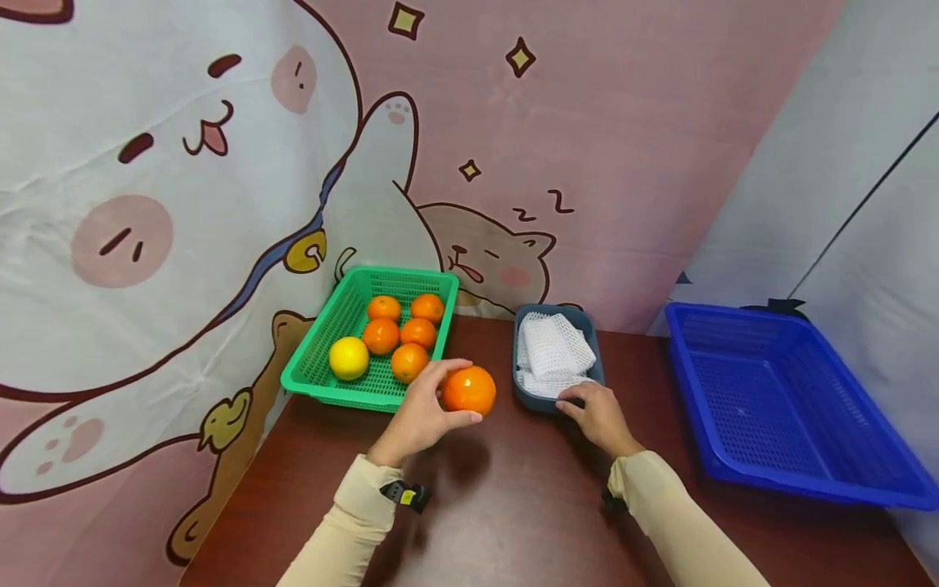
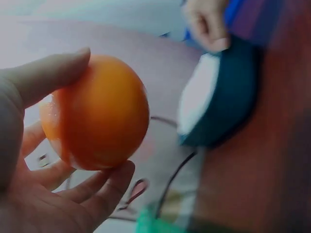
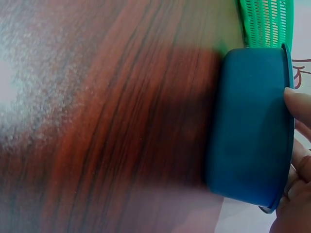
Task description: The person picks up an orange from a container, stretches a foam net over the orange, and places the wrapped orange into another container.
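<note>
My left hand (image 1: 424, 414) holds a round orange (image 1: 469, 390) above the table, thumb on one side and fingers spread round the other. In the left wrist view the orange (image 2: 99, 114) shows smooth and bare. My right hand (image 1: 597, 414) is at the near rim of a small dark blue-grey box (image 1: 519, 390). White foam net sleeves (image 1: 553, 346) lie folded inside it. In the right wrist view the thumb (image 3: 297, 103) is at the box's rim, and the other fingers are partly hidden behind it; I cannot tell whether they pinch a sleeve.
A green basket (image 1: 323, 393) stands at the back left, with several oranges (image 1: 381, 335) and one yellow fruit (image 1: 348, 359) in it. On the right is a large blue basket (image 1: 778, 408). The brown table (image 1: 506, 522) ends against a printed cloth backdrop (image 1: 623, 163).
</note>
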The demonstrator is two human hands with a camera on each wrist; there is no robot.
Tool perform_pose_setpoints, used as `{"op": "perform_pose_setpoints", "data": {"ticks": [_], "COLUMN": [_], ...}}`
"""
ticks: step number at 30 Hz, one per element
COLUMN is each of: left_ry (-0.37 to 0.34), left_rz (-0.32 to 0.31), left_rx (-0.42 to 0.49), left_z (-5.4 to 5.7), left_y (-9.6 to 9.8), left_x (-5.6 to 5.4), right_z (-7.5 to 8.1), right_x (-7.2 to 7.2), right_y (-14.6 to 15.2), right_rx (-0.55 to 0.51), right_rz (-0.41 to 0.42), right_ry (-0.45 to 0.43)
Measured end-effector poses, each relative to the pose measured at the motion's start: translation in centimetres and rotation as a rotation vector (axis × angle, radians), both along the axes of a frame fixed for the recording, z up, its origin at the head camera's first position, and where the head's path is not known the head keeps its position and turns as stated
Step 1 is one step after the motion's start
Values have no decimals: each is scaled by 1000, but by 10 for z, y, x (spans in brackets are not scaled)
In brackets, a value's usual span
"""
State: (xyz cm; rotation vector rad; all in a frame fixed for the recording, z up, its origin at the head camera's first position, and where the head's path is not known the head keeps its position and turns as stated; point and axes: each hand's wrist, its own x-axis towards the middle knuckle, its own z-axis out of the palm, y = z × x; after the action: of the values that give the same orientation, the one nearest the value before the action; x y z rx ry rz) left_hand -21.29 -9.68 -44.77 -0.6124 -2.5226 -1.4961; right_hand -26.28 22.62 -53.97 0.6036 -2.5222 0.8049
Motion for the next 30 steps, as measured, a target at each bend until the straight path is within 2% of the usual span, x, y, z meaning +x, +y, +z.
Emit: {"op": "perform_pose_setpoints", "data": {"ticks": [3, 8, 12, 15, 18, 23, 30], "left_ry": [-2, -5, -44, -69, -52, -23, -36], "left_rz": [-49, -81, -108, -131, -150, -170, -168], "left_rx": [-33, -111, -174, -204, -225, -251, -288], "left_z": [-16, -44, -62, -70, -77, -85, -92], "left_y": [15, 35, 47, 53, 57, 62, 64], "left_x": [2, 5, 9, 13, 15, 16, 17], "right_z": [0, 1, 2, 3, 4, 2, 3], "right_x": [-1, -2, -1, 0, 0, 1, 1], "right_y": [0, -2, -3, -3, -3, -1, -1], "right_rx": [2, 4, 11, 13, 11, 10, 13], "right_rz": [2, 8, 2, -7, -13, -21, -28], "right_ry": [-3, -1, -32, -53, -50, -38, -71]}}
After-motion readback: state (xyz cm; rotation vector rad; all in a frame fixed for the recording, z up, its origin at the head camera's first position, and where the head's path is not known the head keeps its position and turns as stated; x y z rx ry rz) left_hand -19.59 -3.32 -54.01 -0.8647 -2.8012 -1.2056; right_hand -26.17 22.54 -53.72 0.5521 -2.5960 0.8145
